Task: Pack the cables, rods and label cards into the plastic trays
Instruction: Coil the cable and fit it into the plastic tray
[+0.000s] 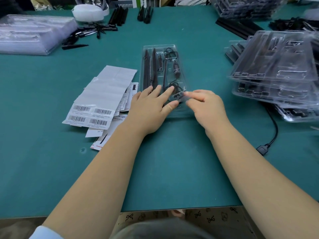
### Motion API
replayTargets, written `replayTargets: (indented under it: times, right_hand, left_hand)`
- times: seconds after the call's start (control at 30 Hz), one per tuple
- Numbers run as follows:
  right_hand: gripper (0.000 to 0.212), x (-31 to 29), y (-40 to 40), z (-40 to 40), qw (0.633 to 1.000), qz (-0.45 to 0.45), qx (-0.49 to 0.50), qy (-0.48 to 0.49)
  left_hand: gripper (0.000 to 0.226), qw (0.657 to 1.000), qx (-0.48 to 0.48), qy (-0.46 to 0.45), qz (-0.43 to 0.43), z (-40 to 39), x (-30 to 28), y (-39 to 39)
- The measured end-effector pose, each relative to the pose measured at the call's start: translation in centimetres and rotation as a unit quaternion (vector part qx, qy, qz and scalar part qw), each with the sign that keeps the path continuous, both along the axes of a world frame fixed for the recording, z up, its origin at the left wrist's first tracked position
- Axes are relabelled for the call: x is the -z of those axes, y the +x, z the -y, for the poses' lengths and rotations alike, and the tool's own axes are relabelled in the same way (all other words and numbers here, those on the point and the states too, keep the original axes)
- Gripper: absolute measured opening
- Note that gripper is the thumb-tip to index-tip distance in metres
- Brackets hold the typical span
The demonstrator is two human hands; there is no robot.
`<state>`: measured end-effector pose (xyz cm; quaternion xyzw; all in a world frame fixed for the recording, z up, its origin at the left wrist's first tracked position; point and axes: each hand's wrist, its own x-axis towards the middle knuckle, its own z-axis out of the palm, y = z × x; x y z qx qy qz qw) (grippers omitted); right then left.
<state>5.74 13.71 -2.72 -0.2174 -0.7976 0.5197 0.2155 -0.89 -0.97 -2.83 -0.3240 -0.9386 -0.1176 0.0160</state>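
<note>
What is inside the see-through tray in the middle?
The tray holds long black rods on its left side and coiled black cable on its right. The left hand and right hand cover its near end.

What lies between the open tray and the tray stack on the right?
Only bare green mat separates the tray from the stack, per the head view.

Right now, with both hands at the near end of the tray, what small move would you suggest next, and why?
Probably press the cable down into its pocket. The left hand lies flat on the clear tray, steadying it, and the right hand works at the near corner where the cable loops; the rods already sit in their slots.
</note>
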Motion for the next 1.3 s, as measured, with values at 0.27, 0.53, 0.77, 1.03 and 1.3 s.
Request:
replayTargets:
  times: [0.27, 0.53, 0.77, 1.03, 1.3]
  right_hand:
    - [0.029, -0.9, 1.0, -1.5, 0.992, 0.063, -0.066, 0.084]
    - [0.037, -1.4, 1.0, -1.7, 0.964, 0.131, -0.084, 0.217]
    - [0.029, -1.2, 1.1, -1.6, 0.98, 0.114, -0.069, 0.148]
    - [0.019, -1.3, 1.5, -1.8, 0.98, 0.121, -0.066, 0.146]
    - [0.012, -1.4, 1.4, -1.6, 0.979, 0.107, -0.036, 0.168]
  left_hand:
    - [0.062, 0.999, 0.01, -0.038, -0.005, -0.4, -0.4, 0.6]
    - [0.062, 0.999, 0.012, -0.045, -0.001, -0.1, -0.5, 0.5]
    - [0.044, 0.95, -0.243, 0.166, -0.102, 4.0, -3.1, -2.0]
    - [0.078, 0.899, -0.431, 0.064, 0.035, 6.6, -2.9, -3.0]
    - [0.069, 0.886, -0.441, 0.109, 0.095, 9.0, -4.1, -3.1]
